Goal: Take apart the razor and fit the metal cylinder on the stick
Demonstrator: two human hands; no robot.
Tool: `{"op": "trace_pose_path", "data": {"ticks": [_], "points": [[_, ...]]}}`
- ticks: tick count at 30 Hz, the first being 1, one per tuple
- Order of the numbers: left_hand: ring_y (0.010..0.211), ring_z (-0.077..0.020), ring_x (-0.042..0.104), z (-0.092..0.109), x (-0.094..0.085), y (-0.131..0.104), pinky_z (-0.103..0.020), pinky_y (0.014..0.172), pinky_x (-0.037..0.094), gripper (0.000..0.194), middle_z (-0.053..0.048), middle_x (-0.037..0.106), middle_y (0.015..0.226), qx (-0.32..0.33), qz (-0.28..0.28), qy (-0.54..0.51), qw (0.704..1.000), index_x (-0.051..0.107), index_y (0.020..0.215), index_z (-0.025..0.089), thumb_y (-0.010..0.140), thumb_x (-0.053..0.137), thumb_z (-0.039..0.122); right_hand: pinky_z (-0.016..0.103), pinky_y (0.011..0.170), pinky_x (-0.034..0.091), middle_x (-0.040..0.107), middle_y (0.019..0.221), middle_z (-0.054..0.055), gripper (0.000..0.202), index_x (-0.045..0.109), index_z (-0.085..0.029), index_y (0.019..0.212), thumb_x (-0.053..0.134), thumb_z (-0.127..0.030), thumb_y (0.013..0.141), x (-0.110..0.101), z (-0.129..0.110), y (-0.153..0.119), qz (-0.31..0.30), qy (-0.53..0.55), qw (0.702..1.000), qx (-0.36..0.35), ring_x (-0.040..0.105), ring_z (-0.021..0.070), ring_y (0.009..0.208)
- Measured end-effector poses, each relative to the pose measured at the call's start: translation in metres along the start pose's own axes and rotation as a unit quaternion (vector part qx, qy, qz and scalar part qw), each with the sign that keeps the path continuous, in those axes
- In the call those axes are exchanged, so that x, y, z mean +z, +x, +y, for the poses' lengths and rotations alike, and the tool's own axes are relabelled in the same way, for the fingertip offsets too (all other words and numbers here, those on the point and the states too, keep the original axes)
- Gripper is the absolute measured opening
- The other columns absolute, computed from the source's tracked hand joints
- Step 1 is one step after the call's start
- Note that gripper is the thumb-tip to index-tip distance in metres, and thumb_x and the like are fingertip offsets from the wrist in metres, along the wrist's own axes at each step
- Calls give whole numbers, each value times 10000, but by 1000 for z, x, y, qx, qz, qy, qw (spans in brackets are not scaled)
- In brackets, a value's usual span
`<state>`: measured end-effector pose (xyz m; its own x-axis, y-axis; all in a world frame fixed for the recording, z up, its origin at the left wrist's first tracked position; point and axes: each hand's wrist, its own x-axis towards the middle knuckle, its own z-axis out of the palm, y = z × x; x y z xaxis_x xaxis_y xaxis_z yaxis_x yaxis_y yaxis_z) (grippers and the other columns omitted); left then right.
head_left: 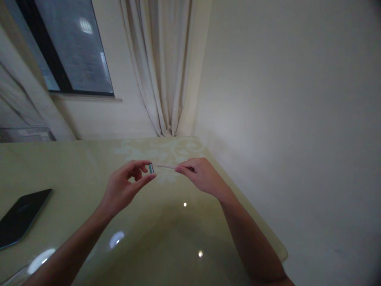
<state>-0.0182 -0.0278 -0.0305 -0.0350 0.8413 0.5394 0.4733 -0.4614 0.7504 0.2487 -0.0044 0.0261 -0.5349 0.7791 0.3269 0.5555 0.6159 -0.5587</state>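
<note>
My left hand (pixel 126 180) pinches a small battery-like piece (pixel 151 168) between thumb and fingertip. It is blue-green and whitish with a dark edge, held nearly upright above the table; its exact kind is too small to tell. From the right, my right hand (pixel 202 172) grips a thin pale stick (pixel 166 166) between thumb and fingers. The stick lies almost level, its tip pointing left at the small piece with a narrow gap between them. Its rear end is hidden in my right hand.
The glossy pale yellow-green table (pixel 149 246) has a white floral pattern near its far corner. A dark tablet (pixel 24 216) lies at the left. A wall (pixel 282 119) borders the table's right edge; a curtain (pixel 166 71) hangs behind the far edge, beside a window (pixel 74 47).
</note>
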Motion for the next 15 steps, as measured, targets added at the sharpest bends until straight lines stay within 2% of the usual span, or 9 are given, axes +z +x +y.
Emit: {"op": "trace_pose_path", "data": {"ticks": [3,6,9,11,15], "points": [[660,-131,601,6,1,-4,-269,650,531,401,5,691,828,16,-5,0,1000,758,1131,242,822,829,488,272,670,339,713,774,4,319,828,-215,942,600,-399,1069,-2,-8,-3,-8,-10,1000,-20,588,146,727],[659,-132,604,18,3,-9,-267,642,534,373,4,687,818,29,-1,-4,1000,759,1094,235,814,830,472,277,683,336,703,777,21,340,822,-207,887,607,-401,1064,-5,-19,-11,34,-60,998,-7,574,156,742],[664,-131,606,29,4,-15,-268,654,537,383,7,687,823,33,5,-1,999,755,1120,232,818,827,456,270,677,339,714,787,12,339,821,-211,915,601,-421,1065,-8,-21,-21,27,-27,999,-30,579,148,729],[664,-128,607,32,4,-18,-270,667,536,387,7,689,828,31,4,4,999,755,1132,229,824,826,453,266,675,341,716,777,6,350,814,-204,902,595,-423,1064,-8,-9,-25,25,-5,999,-39,588,144,719],[643,-121,594,24,16,-23,-258,635,517,386,0,697,832,9,-3,-9,1000,760,1085,209,807,835,466,268,687,358,706,763,26,384,782,-169,853,563,-412,1054,-2,50,-26,168,5,985,44,577,156,711]]}}
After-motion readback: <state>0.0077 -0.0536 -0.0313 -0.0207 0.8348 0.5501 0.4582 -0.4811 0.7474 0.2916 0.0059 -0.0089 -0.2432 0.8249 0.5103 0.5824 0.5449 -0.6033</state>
